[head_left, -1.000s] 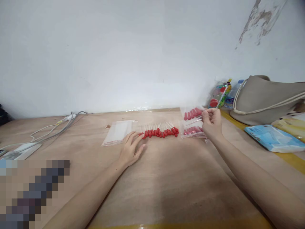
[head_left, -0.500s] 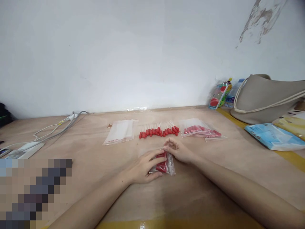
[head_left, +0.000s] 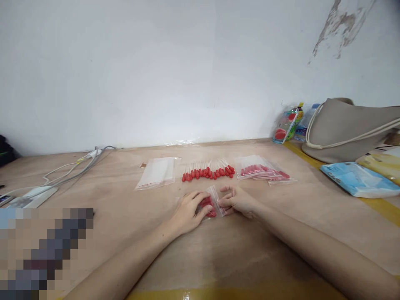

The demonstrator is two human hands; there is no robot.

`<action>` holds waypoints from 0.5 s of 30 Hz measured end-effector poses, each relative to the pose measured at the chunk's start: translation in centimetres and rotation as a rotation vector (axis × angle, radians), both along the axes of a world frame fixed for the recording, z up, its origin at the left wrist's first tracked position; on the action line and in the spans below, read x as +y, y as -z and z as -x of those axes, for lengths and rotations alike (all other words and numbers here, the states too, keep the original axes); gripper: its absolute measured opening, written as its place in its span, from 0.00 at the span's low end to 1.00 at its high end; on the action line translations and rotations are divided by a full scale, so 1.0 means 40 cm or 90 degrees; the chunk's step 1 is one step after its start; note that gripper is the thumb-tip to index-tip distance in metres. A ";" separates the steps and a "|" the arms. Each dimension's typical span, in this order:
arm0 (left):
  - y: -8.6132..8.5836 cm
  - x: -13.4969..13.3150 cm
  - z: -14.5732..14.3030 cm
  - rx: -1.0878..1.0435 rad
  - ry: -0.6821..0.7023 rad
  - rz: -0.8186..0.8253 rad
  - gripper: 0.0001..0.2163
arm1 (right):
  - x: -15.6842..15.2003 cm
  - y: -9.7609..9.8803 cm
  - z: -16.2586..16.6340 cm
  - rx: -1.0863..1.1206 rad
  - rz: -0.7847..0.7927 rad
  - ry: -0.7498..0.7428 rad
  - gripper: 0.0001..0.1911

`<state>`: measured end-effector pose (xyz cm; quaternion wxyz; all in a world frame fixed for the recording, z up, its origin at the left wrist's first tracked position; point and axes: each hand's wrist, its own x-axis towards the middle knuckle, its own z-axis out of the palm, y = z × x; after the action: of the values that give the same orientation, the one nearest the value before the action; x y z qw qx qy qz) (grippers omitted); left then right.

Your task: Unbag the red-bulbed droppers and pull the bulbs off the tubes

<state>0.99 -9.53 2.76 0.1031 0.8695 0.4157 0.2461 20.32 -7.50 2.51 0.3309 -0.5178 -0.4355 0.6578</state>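
A small clear zip bag [head_left: 215, 201] lies on the table in front of me, with red-ended pieces [head_left: 207, 205] inside it. My left hand [head_left: 189, 210] rests over the bag's left part, gripping it between thumb and fingers, and hides much of it. At the bag's right end, my right hand [head_left: 236, 201] has its fingers curled at the zip edge, the thumb and fingertips touching the plastic. Just beyond stretches a row of thin clear sticks with red bulb-like ends [head_left: 208, 171].
Flat zip bags [head_left: 158, 171] lie left of the row, and filled bags [head_left: 258, 168] overlap to its right. Farther right are a blue packet [head_left: 359, 178], a bottle [head_left: 283, 127] and a grey bag [head_left: 350, 129]. Cables [head_left: 79, 164] and a power strip [head_left: 34, 196] occupy the left.
The bag has been turned and flattened, its zip edge now pointing right. My right hand has moved down along that edge, and my left hand has shifted slightly up with its thumb on the bag.
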 end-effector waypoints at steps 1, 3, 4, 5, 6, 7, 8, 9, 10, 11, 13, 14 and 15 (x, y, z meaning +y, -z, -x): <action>0.000 0.009 -0.003 0.003 -0.001 -0.016 0.13 | 0.003 0.001 0.003 0.005 0.004 0.001 0.27; 0.003 0.030 -0.007 0.008 0.024 -0.056 0.13 | 0.008 0.003 0.009 0.012 0.006 0.010 0.27; 0.004 0.041 -0.008 0.013 0.045 -0.078 0.13 | 0.010 0.005 0.011 0.013 0.004 0.016 0.28; 0.006 0.052 -0.009 0.021 0.069 -0.101 0.13 | 0.011 0.007 0.013 0.015 0.002 0.020 0.28; 0.007 0.061 -0.009 0.032 0.091 -0.126 0.14 | 0.012 0.009 0.015 0.016 -0.001 0.021 0.29; 0.008 0.069 -0.010 0.045 0.112 -0.151 0.14 | 0.013 0.012 0.017 0.018 -0.004 0.018 0.29; 0.008 0.075 -0.011 0.057 0.131 -0.174 0.14 | 0.013 0.014 0.018 0.018 -0.007 0.012 0.29; 0.008 0.080 -0.012 0.066 0.148 -0.195 0.13 | 0.014 0.016 0.019 0.018 -0.012 0.007 0.29; 0.008 0.083 -0.012 0.073 0.162 -0.215 0.12 | 0.014 0.017 0.019 0.016 -0.016 0.002 0.29; 0.008 0.086 -0.013 0.076 0.172 -0.234 0.12 | 0.014 0.018 0.020 0.015 -0.021 -0.002 0.28; 0.010 0.089 -0.015 0.085 0.190 -0.268 0.11 | 0.012 0.019 0.020 0.018 -0.031 -0.011 0.27; 0.012 0.089 -0.016 0.091 0.196 -0.283 0.11 | 0.011 0.019 0.020 0.024 -0.036 -0.018 0.26; 0.014 0.090 -0.016 0.098 0.201 -0.298 0.11 | 0.010 0.018 0.021 0.032 -0.041 -0.026 0.25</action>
<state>1.62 -5.94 2.20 -0.0955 0.9396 0.2141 0.2496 19.50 -7.09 1.80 0.3446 -0.4812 -0.4588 0.6627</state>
